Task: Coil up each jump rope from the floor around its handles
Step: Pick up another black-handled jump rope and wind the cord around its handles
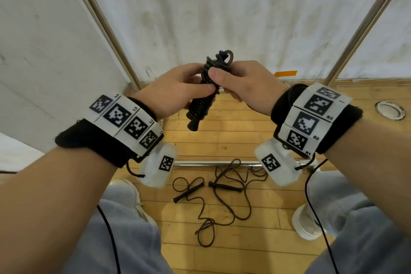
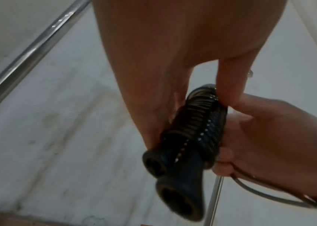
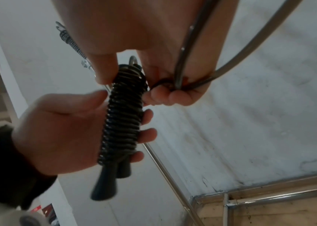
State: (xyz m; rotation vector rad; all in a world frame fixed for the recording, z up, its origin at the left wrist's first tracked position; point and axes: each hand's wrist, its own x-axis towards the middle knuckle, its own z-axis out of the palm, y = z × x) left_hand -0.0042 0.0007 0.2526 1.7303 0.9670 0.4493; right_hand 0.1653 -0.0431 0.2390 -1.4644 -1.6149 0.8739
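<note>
Holding coiled rope (image 1: 205, 93) mid-air: left hand (image 1: 175, 91) grips the wraps so they don't unwind; right hand (image 1: 244, 85) pinches the end loop for tucking. Second rope (image 1: 213, 193) loose on floor (image 1: 255, 240).

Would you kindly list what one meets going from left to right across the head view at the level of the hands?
Left hand → coiled jump rope, held by both hands → right hand → orange tape → round floor fitting.

Even, soft light; your wrist views run dim and blurred.
Your head view is bright and sharp, its metal poles (image 1: 106, 29) bowing outward; glare glints along the coiled rope (image 2: 198, 130).
</note>
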